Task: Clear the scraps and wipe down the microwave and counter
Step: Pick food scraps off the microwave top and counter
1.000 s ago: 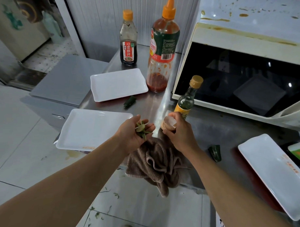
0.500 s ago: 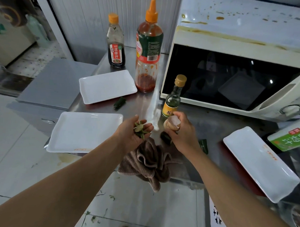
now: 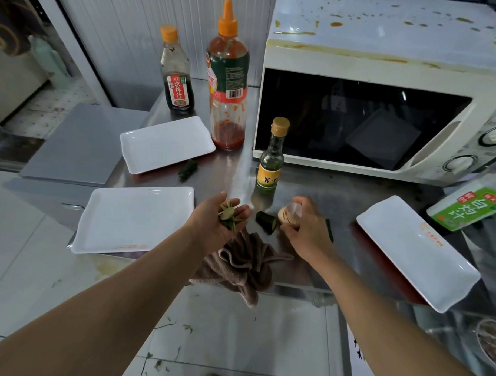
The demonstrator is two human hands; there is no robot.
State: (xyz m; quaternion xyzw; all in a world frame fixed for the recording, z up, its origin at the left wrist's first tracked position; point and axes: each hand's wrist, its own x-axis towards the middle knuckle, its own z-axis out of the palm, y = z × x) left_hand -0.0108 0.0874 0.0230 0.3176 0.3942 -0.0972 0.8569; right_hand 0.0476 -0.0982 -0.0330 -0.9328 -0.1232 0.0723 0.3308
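Note:
My left hand (image 3: 216, 226) is cupped palm up and holds a bunch of green vegetable scraps (image 3: 228, 215) above the counter's front edge. My right hand (image 3: 306, 228) grips a small pale container (image 3: 289, 214) just over the steel counter (image 3: 233, 170). A dark green cucumber end (image 3: 265, 221) lies between the two hands. Another green scrap (image 3: 188, 169) lies by the far white plate. A brown cloth (image 3: 242, 265) is bunched at the counter edge under my hands. The white microwave (image 3: 386, 63) stands at the back right, its top spotted with brown stains.
White rectangular plates sit at left (image 3: 133, 220), far left (image 3: 165, 142) and right (image 3: 416, 250). A dark sauce bottle (image 3: 177, 73), a chili sauce bottle (image 3: 228, 77) and a small oil bottle (image 3: 271, 157) stand near the microwave. A green packet (image 3: 468, 208) lies far right. Green bits litter the floor (image 3: 180, 329).
My right hand with the small container has shifted right, uncovering the dark cucumber end on the counter. My left hand still holds the scraps. The camera view has drifted rightwards.

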